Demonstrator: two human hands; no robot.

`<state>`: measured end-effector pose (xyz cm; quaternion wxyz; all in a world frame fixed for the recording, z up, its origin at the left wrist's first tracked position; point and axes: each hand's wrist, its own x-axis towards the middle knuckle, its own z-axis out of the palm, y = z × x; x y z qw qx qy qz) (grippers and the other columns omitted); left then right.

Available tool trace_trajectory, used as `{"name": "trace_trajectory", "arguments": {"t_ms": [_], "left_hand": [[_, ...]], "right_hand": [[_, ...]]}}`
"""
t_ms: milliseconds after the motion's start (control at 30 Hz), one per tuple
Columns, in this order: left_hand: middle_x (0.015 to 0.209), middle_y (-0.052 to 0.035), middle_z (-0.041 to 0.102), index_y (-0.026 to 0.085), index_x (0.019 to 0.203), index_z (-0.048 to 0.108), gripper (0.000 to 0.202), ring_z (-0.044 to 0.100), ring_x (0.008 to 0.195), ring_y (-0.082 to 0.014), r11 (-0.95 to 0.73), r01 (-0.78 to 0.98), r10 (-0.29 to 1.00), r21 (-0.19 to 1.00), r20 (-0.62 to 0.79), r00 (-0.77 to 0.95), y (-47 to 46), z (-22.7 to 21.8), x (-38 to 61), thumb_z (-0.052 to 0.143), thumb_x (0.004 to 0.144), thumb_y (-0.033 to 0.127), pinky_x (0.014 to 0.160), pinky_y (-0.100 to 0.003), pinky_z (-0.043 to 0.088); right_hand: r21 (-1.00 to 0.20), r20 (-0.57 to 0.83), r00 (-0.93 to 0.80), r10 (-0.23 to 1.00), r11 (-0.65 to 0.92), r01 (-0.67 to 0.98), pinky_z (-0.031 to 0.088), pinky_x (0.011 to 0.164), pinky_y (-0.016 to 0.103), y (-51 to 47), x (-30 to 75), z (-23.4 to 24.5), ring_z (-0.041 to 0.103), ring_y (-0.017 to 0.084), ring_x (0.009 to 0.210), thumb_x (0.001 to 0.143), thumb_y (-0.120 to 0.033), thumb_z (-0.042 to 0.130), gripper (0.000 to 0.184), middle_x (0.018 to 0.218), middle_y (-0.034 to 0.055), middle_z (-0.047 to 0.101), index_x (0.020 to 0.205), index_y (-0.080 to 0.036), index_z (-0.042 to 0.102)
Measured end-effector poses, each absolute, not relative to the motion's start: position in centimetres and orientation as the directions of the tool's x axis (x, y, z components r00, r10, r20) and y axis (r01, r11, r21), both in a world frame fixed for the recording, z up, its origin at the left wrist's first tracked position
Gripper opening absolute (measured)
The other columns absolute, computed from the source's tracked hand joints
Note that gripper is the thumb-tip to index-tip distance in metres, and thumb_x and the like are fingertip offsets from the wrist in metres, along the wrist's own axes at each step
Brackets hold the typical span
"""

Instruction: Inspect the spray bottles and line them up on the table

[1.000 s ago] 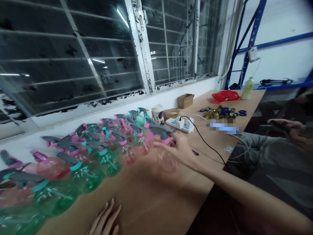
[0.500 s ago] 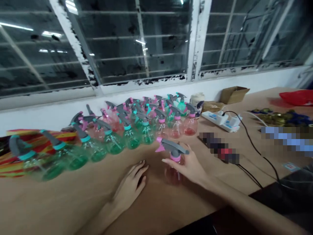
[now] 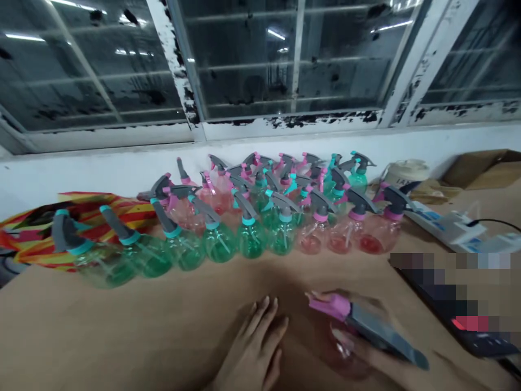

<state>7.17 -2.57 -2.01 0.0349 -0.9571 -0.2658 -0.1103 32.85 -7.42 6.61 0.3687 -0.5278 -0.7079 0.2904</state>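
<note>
Right hand (image 3: 372,355): fingers and thumb wrapped about the held spray bottle (image 3: 366,323), gripping it below the head. Bottle: clear pinkish body, blurred; pink nozzle aimed leftward, grey lever slanting down to the right. Contact between its base and the counter (image 3: 163,331): cannot tell.

Left hand (image 3: 254,350): left of the held spray bottle, apart from it; palm down on the counter, fingers extended and slightly spread, holding nothing.

Green bottles (image 3: 220,241): six, with teal collars and grey levers, in a front row beyond and to the left of the held spray bottle.

Pink bottles (image 3: 342,236): three, with pink collars, continuing that row, beyond the held spray bottle.

Rear bottles (image 3: 223,190): mixed pink and green, crowded, farther beyond it.

Dark flat object (image 3: 480,342): right of the held spray bottle, on the counter, partly pixelated.

Power strip (image 3: 448,228): white, beyond and right of it, plugs fitted.

Off-white container (image 3: 407,171), brown packet (image 3: 435,191), cardboard box (image 3: 484,168): farther beyond and right of it.

Striped bag (image 3: 36,239): red, yellow and orange, far left of and beyond it.

Window (image 3: 244,60): farthest beyond it, paint flaking along the frame.
</note>
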Motion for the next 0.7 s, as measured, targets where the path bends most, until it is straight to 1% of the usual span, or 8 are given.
{"name": "trace_trajectory", "arguments": {"t_ms": [67, 133, 200, 267, 400, 533, 600, 700], "left_hand": [[0.146, -0.0113, 0.032, 0.017, 0.136, 0.04, 0.052, 0.034, 0.131, -0.0294, -0.841, 0.541, 0.531, 0.022, 0.227, 0.816, -2.3, -1.5, 7.2, 0.048, 0.084, 0.013, 0.1, -0.046, 0.039], [0.145, -0.0113, 0.034, 0.018, 0.135, 0.042, 0.048, 0.034, 0.131, -0.0292, -0.831, 0.554, 0.55, 0.048, 0.208, 0.809, -2.0, -1.0, 7.3, 0.048, 0.088, 0.018, 0.1, -0.047, 0.038], [0.143, -0.0133, 0.037, 0.015, 0.133, 0.044, 0.044, 0.033, 0.131, -0.0286, -0.829, 0.555, 0.555, 0.066, 0.212, 0.804, -1.8, -0.6, 7.5, 0.047, 0.089, 0.018, 0.101, -0.048, 0.037], [0.143, -0.0139, 0.038, 0.014, 0.131, 0.045, 0.041, 0.031, 0.132, -0.0277, -0.83, 0.55, 0.556, 0.092, 0.218, 0.802, -1.9, -0.4, 7.6, 0.047, 0.09, 0.019, 0.103, -0.047, 0.034], [0.141, -0.0136, 0.04, 0.013, 0.129, 0.046, 0.038, 0.031, 0.132, -0.0264, -0.831, 0.543, 0.555, 0.12, 0.233, 0.799, -2.1, -0.5, 7.9, 0.046, 0.092, 0.02, 0.105, -0.046, 0.032], [0.139, -0.014, 0.042, 0.012, 0.128, 0.047, 0.038, 0.032, 0.132, -0.0261, -0.839, 0.533, 0.543, 0.11, 0.224, 0.809, -2.0, -0.5, 8.0, 0.046, 0.092, 0.021, 0.105, -0.045, 0.031], [0.14, -0.0137, 0.042, 0.012, 0.128, 0.048, 0.037, 0.032, 0.132, -0.0256, -0.844, 0.528, 0.536, 0.099, 0.222, 0.815, -2.0, -0.4, 8.0, 0.045, 0.092, 0.021, 0.105, -0.044, 0.031], [0.14, -0.0125, 0.042, 0.012, 0.129, 0.046, 0.037, 0.031, 0.132, -0.0249, -0.847, 0.525, 0.529, 0.085, 0.231, 0.816, -1.9, -0.5, 8.0, 0.043, 0.094, 0.022, 0.105, -0.044, 0.03]], "right_hand": [[-0.844, 0.172, -0.145, 0.974, 0.221, 0.488, 0.057, 0.072, 0.036, -6.8, 32.5, 6.1, 0.068, 0.023, 0.081, 0.083, -0.039, 0.055, 0.031, 0.082, 0.0033, 0.071, 0.111, -0.029, 0.063], [-0.896, 0.141, -0.076, 0.987, 0.16, 0.414, 0.057, 0.06, 0.035, -6.2, 32.3, 5.4, 0.067, 0.022, 0.069, 0.083, -0.041, 0.055, 0.025, 0.076, 0.0034, 0.07, 0.099, -0.025, 0.066], [-0.919, 0.155, 0.006, 0.988, 0.142, 0.367, 0.056, 0.058, 0.036, -5.8, 32.1, 4.8, 0.065, 0.022, 0.066, 0.081, -0.041, 0.058, 0.021, 0.074, 0.003, 0.068, 0.089, -0.024, 0.066], [-0.927, 0.162, 0.058, 0.985, 0.132, 0.352, 0.055, 0.06, 0.037, -5.8, 31.9, 4.6, 0.064, 0.023, 0.068, 0.079, -0.039, 0.06, 0.017, 0.073, 0.0028, 0.066, 0.086, -0.024, 0.065], [-0.926, 0.148, 0.025, 0.989, 0.129, 0.353, 0.054, 0.063, 0.034, -6.0, 31.3, 5.2, 0.064, 0.021, 0.069, 0.076, -0.035, 0.064, 0.022, 0.072, 0.001, 0.063, 0.095, -0.024, 0.063], [-0.886, 0.219, -0.092, 0.971, 0.237, 0.399, 0.052, 0.059, 0.028, -5.9, 31.1, 6.4, 0.061, 0.016, 0.062, 0.079, -0.028, 0.061, 0.022, 0.068, -0.002, 0.062, 0.101, -0.024, 0.064], [-0.869, 0.251, -0.149, 0.956, 0.291, 0.4, 0.053, 0.062, 0.029, -5.8, 31.1, 6.7, 0.061, 0.015, 0.064, 0.08, -0.025, 0.06, 0.027, 0.075, -0.0015, 0.065, 0.107, -0.026, 0.063], [-0.848, 0.307, -0.21, 0.928, 0.367, 0.383, 0.054, 0.072, 0.031, -5.9, 30.9, 7.0, 0.065, 0.017, 0.079, 0.081, -0.025, 0.06, 0.034, 0.095, 0.0005, 0.068, 0.114, -0.029, 0.06]]}}
